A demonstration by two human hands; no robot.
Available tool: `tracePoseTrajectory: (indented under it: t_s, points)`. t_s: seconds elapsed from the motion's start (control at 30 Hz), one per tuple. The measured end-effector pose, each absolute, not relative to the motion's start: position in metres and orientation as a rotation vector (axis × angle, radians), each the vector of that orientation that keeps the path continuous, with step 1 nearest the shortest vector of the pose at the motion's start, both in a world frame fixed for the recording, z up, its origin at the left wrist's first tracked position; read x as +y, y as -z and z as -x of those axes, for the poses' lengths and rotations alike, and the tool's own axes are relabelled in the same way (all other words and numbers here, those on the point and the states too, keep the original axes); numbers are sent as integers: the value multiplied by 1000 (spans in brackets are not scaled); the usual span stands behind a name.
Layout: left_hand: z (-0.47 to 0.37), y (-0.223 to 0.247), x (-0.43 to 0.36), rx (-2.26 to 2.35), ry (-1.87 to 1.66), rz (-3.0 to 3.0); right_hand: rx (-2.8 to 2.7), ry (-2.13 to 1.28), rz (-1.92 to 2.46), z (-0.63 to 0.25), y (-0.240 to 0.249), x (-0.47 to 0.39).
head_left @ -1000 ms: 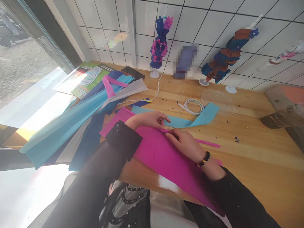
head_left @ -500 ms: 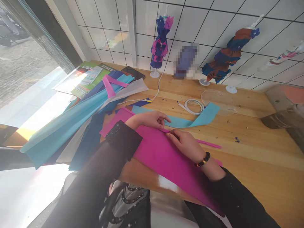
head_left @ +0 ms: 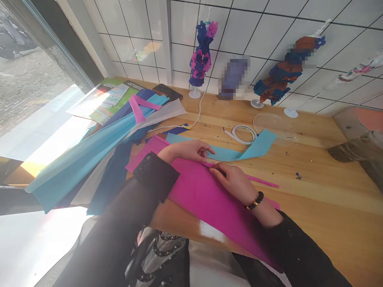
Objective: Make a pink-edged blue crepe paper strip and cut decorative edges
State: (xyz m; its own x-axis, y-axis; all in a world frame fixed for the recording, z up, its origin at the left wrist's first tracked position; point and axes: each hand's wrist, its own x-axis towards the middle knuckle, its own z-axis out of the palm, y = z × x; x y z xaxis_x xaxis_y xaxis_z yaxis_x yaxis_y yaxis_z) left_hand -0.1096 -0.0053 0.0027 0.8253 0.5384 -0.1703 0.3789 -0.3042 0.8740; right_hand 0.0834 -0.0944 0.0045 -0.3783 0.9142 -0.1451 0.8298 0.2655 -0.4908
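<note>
A wide magenta crepe paper sheet [head_left: 203,191] lies in front of me, its near part hanging over the table's edge. Along its far edge runs a narrow folded magenta strip [head_left: 263,181], which sticks out past my right hand. My left hand [head_left: 191,151] has its thumb and fingers closed on this edge. Just to the right, my right hand [head_left: 235,179] pinches the same edge between thumb and curled fingers. A thin dark line shows along the edge between the two hands. Behind them lies a light blue paper strip [head_left: 257,147], partly covered by my left hand.
Rolled blue and white papers [head_left: 98,147] pile up at the left, with a pink strip [head_left: 137,107] on top. Farther back are a tape roll [head_left: 243,134], a clear round lid [head_left: 272,125], a phone [head_left: 167,91] and a white cable [head_left: 200,111]. Paper-decorated stands [head_left: 201,63] line the tiled wall.
Both hands stay in nearly the same place. A thin dark line along the paper's edge between them shows more clearly now.
</note>
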Motion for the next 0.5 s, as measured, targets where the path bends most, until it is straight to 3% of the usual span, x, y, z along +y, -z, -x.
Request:
tracePoseTrajectory:
  t_s: [0.5]
  points:
    - [110, -1, -6, 740, -101, -2028, -2389, -492, 1857, -121, -18, -149]
